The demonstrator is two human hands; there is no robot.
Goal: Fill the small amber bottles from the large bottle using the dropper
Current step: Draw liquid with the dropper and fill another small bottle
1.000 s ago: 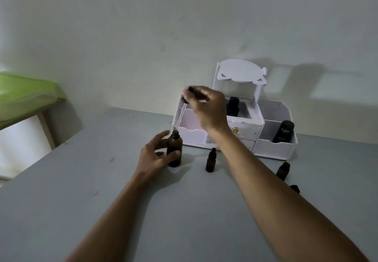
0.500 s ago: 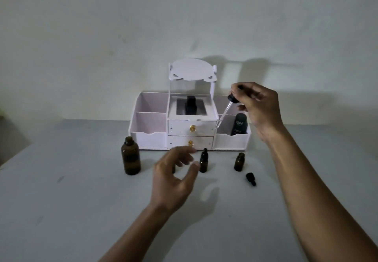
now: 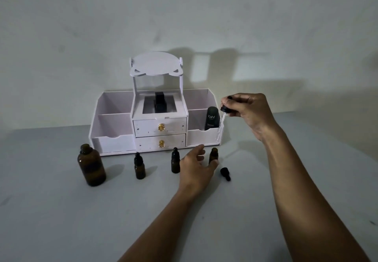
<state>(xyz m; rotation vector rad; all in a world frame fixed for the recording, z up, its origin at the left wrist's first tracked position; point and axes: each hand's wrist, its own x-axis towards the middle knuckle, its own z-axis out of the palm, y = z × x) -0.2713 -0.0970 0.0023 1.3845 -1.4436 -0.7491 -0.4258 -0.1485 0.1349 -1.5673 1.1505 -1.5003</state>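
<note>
The large amber bottle [image 3: 91, 165] stands uncapped at the left of the grey table. Three small amber bottles stand in a row in front of the organizer: a capped one [image 3: 139, 166], a second capped one [image 3: 175, 160], and an uncapped one [image 3: 213, 155] at the right. My left hand [image 3: 196, 167] is open, its thumb touching the base of the uncapped small bottle. My right hand [image 3: 249, 112] pinches the black bulb of the glass dropper [image 3: 221, 124], which hangs tilted above and to the right of that bottle. A loose black cap [image 3: 225, 173] lies on the table beside it.
A white desk organizer [image 3: 114, 139] with two gold-knobbed drawers stands against the wall. A black "Kahf" bottle [image 3: 212, 118] sits in its right compartment and a black object [image 3: 160, 102] in the centre one.
My left hand let go of the large bottle and moved right to the uncapped small bottle. My right hand carried the dropper from over the large bottle to the right. The view shifted right.
</note>
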